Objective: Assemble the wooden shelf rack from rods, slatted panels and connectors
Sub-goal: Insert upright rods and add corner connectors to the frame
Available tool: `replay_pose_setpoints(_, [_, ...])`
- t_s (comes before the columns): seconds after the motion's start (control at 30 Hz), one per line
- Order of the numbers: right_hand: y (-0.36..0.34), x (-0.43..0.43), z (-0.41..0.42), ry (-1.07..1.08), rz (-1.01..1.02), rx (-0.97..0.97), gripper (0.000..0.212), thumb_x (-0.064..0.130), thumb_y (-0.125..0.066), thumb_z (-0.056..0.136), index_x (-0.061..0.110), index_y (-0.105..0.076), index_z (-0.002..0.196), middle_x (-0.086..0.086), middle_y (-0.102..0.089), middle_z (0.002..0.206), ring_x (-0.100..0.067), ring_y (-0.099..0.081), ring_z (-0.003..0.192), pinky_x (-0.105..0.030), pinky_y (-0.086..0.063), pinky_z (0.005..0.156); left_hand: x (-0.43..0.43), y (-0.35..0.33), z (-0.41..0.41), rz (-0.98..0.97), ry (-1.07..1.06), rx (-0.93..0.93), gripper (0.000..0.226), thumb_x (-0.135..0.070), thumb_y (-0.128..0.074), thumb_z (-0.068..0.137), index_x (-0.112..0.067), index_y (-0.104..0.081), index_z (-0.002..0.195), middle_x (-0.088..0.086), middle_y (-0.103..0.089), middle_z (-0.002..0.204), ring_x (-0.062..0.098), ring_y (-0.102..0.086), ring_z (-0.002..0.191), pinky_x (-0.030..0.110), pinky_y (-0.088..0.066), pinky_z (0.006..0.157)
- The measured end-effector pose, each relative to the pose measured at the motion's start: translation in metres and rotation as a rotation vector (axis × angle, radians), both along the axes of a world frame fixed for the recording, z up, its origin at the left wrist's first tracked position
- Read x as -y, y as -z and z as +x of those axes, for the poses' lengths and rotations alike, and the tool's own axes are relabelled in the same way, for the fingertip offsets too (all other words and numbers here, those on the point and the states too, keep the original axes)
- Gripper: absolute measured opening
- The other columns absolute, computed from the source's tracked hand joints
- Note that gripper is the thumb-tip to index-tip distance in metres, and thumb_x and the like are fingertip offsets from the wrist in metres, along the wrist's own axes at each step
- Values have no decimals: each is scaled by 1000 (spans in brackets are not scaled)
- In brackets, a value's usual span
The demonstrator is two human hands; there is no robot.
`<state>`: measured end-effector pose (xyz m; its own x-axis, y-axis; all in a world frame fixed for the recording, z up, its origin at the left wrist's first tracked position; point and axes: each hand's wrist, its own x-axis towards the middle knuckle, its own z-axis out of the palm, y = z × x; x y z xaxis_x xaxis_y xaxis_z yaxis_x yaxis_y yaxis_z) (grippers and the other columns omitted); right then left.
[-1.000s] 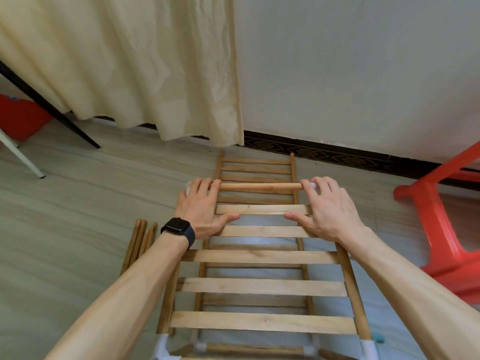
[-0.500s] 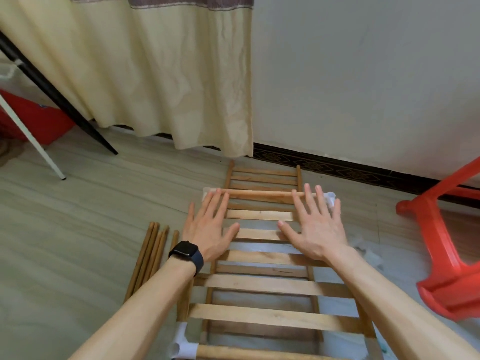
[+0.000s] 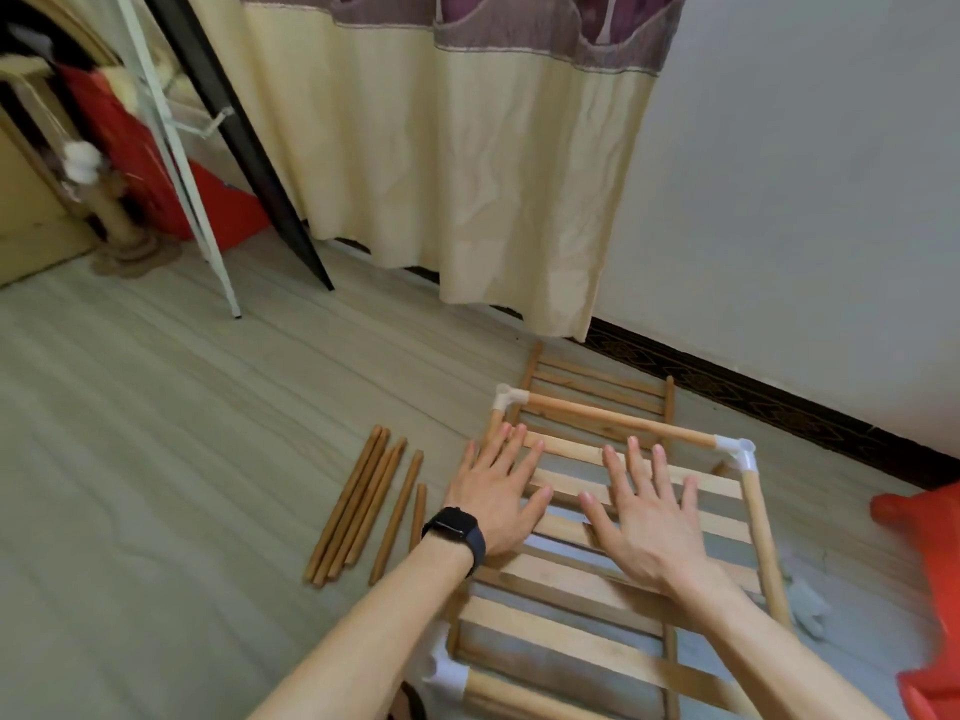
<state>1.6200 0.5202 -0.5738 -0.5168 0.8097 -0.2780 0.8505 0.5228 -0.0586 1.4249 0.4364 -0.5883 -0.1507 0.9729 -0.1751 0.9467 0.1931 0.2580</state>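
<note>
L hand (image 3: 493,498), R hand (image 3: 644,517) over panel (image 3: 561,634)

This looks like a room in someone's home. Beyond the left hand (image 3: 496,504) and right hand (image 3: 641,517), a cream curtain (image 3: 441,174) with a purple top hangs close to a pale wood-look floor (image 3: 156,459), beside a plain white wall (image 3: 805,200) with dark patterned skirting (image 3: 753,402). Far left of the left hand stands a rope-wrapped post (image 3: 117,215). Right of the right hand is red plastic furniture (image 3: 924,517).
</note>
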Motion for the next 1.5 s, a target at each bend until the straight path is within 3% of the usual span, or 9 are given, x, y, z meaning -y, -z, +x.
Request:
replay_pose_setpoints(0.17, [-10,6,-48,-127,45,-98,69,75,2,92,47,18,152,5,34,159,-24,37,144,-55,16,120,7,14,-37,299,-592,653,55,-48,-36,105,-30,-27,156,-1,-23,163,16,-21,150,35,-19,119])
replay_pose_setpoints(0.33, [8,13,-77,-211,35,-78,71,79,3,90,49,18,152,6,32,160,-22,35,146,-56,15,120,46,109,-90,-90,-636,254,63,-62,-26,98,-36,-25,156,6,-23,164,33,-30,147,40,-33,117])
replay_pose_setpoints(0.47, [16,13,-77,-208,59,-63,72,80,4,90,48,19,152,7,32,160,-20,32,147,-56,14,121,61,154,-78,-447,-694,307,48,-39,-48,101,-15,-41,142,10,-52,140,29,-61,114,37,-54,88])
replay_pose_setpoints(0.67, [22,13,-78,-203,82,-81,73,80,3,90,47,17,153,8,28,162,-19,28,149,-55,13,121,67,184,-51,-498,-699,197,32,-19,-42,104,-12,-41,135,12,-55,132,29,-58,117,37,-52,90])
replay_pose_setpoints(1.0, [18,15,-76,-185,51,-96,74,81,1,89,48,12,155,9,20,165,-17,24,151,-54,13,121,68,106,-95,-78,-862,771,31,-20,-58,99,-19,-55,130,4,-62,119,23,-60,105,37,-52,94])
replay_pose_setpoints(1.13, [10,12,-77,-173,-40,-152,78,85,-9,86,50,-2,156,11,12,166,-15,20,152,-53,13,122,56,30,-107,176,-716,781,21,-27,-65,95,-36,-60,113,-7,-65,108,18,-63,105,38,-53,95])
replay_pose_setpoints(1.2, [-9,7,-79,-83,-235,-278,85,89,-21,83,45,-21,156,11,-5,167,-17,6,155,-52,6,122,47,-11,-104,233,-587,792,25,-30,-67,93,-50,-60,106,-12,-65,102,15,-65,99,41,-57,90])
replay_pose_setpoints(1.33, [-74,-9,-90,335,-740,-984,89,79,-58,78,21,-47,144,1,-59,140,-21,-62,122,-42,-48,101,25,-75,-77,200,-329,778,21,-33,-66,94,-46,-62,111,-13,-63,103,17,-68,87,39,-62,75])
replay_pose_setpoints(1.5, [-125,-37,-107,804,-691,-1675,25,31,-49,105,12,-53,90,1,-59,66,-19,-62,64,-32,-52,63,5,-89,-36,253,-106,529,35,-38,-61,97,-31,-59,131,-10,-61,112,8,-60,98,32,-52,89])
